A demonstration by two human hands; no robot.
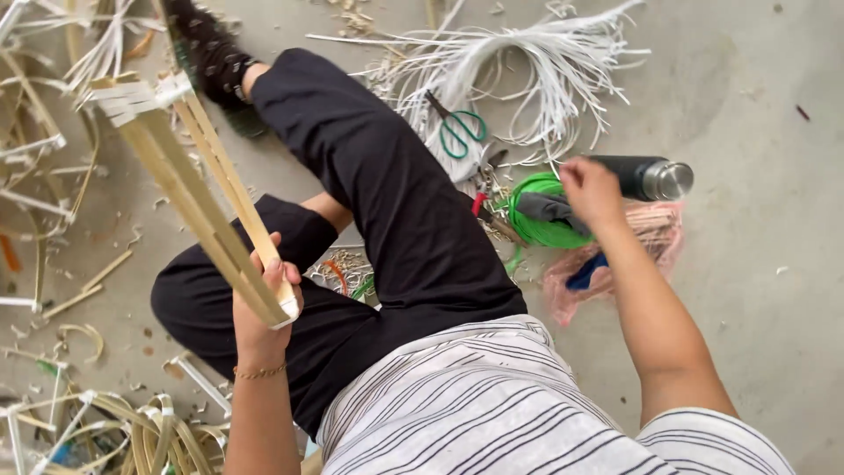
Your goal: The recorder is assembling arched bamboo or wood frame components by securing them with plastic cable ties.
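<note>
Bamboo slats (198,189), several bundled flat and bound at the far end with a band of white strip (141,95), rise slantwise from the left hand (264,303), whose fingers close round their lower end. Right hand (591,189) reaches across the lap to a green coil of cord (538,230) on the floor (756,290), fingers curled down onto the grey cloth (549,209) lying on it (whether they pinch it cannot be told). Beside it lie a dark flask (646,178), green-handled scissors (459,130) and loose white strips (536,66). Judged from this state, the binding is only begun: one end is wrapped, the rest of the slats bare.
</note>
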